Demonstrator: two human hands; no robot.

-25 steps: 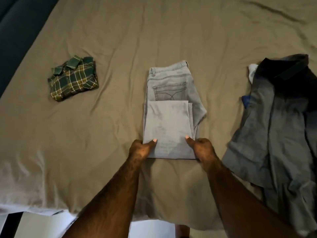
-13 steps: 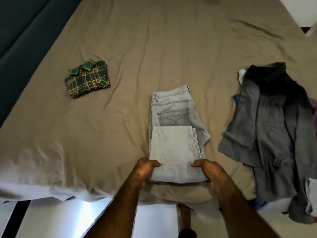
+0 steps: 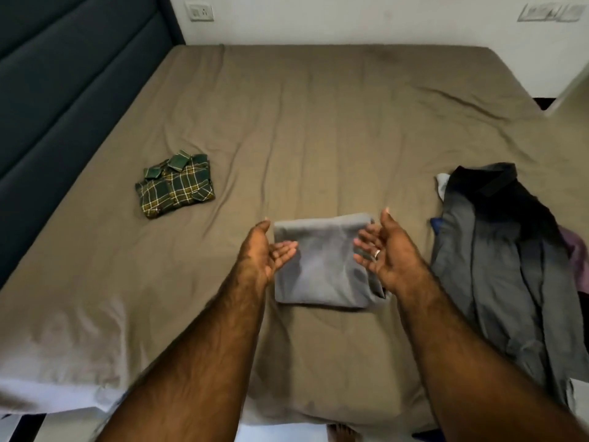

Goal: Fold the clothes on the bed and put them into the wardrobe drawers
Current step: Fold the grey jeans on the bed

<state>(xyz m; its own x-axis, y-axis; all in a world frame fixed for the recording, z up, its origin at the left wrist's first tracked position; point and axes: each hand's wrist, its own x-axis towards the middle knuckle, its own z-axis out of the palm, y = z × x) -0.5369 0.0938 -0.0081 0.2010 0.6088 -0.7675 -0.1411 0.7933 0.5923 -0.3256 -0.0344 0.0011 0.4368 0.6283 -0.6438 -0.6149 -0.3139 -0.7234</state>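
Observation:
The light grey jeans (image 3: 322,266) lie folded into a compact rectangle on the brown bed sheet (image 3: 318,138), near the front edge. My left hand (image 3: 264,253) hovers at their left side, palm turned inward, fingers relaxed and holding nothing. My right hand (image 3: 382,250), with a ring on one finger, hovers at their right side, palm inward, fingers spread and empty. A folded green plaid shirt (image 3: 175,185) sits to the left. A heap of unfolded dark grey and black clothes (image 3: 497,266) lies at the right.
A dark padded headboard (image 3: 63,90) runs along the left. A white wall with a socket (image 3: 199,10) stands behind the bed. A purple garment (image 3: 573,253) and a white one (image 3: 443,183) peek from the heap. The floor shows below the front edge.
Both hands folded the lower part of the jeans up over the waistband, then let go and lifted off. The head tilted up, showing more of the bed and wall.

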